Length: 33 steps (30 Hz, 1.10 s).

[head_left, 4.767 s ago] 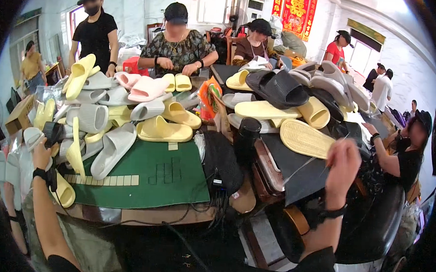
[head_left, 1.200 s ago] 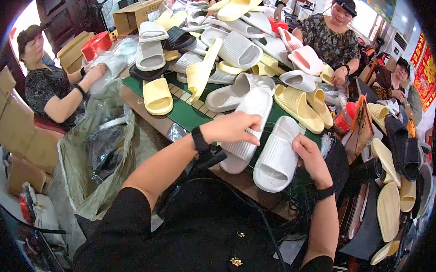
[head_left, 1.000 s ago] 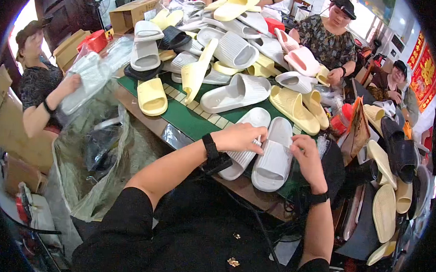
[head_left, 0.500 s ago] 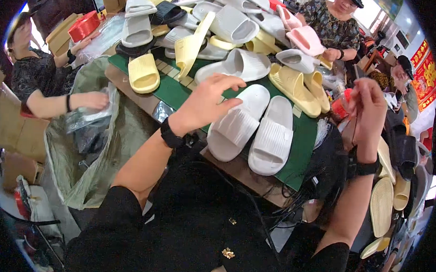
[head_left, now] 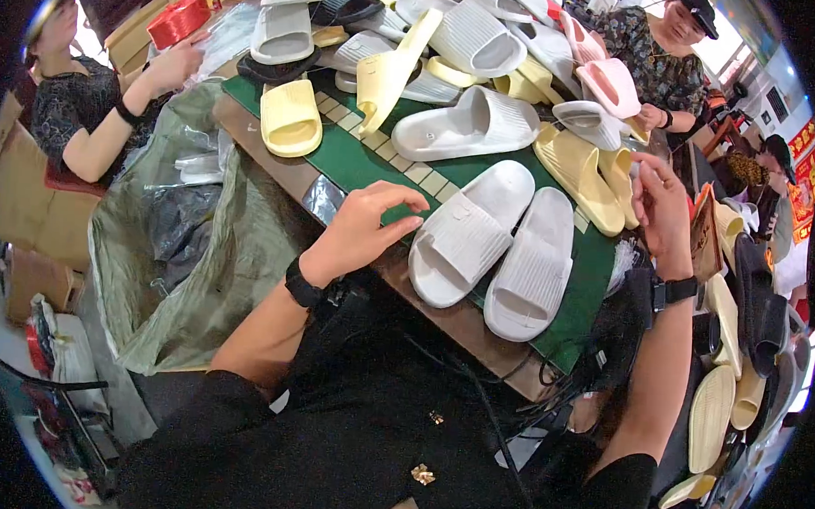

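A pair of white slide slippers lies side by side on the green mat (head_left: 563,339), soles down: the left slipper (head_left: 467,234) and the right slipper (head_left: 530,264). My left hand (head_left: 368,224) hovers at the left slipper's edge, thumb and index finger apart with nothing between them. Beyond the pair, my right hand (head_left: 662,206) is raised beside the yellow slippers (head_left: 582,176), its fingers curled. Whether anything thin is in them cannot be made out.
A heap of grey, yellow, black and pink slippers (head_left: 476,39) covers the table's far side. An open woven sack (head_left: 141,307) stands left. Co-workers sit at left (head_left: 82,113) and far right (head_left: 657,61). Dark cords (head_left: 547,388) hang at the near edge; more slippers (head_left: 711,418) lie at right.
My right hand has come down and leftward, toward the yellow slippers. My left hand has drawn back from the white slipper's strap. The left co-worker's hand has left the sack.
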Each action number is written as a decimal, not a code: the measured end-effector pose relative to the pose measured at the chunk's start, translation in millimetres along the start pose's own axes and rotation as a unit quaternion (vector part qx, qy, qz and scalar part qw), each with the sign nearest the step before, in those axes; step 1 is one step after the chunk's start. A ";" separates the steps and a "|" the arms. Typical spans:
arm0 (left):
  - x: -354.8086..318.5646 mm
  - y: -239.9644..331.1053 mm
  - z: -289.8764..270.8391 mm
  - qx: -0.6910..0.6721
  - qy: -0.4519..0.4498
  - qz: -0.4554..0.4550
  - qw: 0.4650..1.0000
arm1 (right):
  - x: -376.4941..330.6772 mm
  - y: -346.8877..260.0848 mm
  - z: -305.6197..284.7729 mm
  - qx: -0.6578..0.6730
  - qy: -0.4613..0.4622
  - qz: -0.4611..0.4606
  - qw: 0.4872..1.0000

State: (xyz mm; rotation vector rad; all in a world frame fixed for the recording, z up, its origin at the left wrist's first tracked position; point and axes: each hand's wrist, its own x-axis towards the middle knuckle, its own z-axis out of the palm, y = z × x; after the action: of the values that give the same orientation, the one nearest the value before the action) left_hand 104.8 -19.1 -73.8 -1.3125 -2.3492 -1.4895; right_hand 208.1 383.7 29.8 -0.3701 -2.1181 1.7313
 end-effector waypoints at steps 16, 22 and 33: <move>8.7 -8.3 17.9 -0.030 -0.010 -0.024 0.999 | 6.3 1.1 -12.2 0.067 -0.055 0.100 0.991; 2.1 -10.4 22.1 -0.025 -0.013 -0.011 1.000 | 12.5 25.6 -3.6 -0.060 -0.048 0.112 0.991; -13.6 -5.6 35.6 0.053 -0.021 -0.023 0.998 | 6.4 47.4 18.0 -0.221 -0.125 0.142 0.957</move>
State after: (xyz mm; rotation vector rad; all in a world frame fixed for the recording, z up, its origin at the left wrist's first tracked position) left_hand 122.4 -1.1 -102.9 -1.2861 -2.4621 -1.3400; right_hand 192.7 380.5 -18.8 -0.6343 -2.7587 1.4922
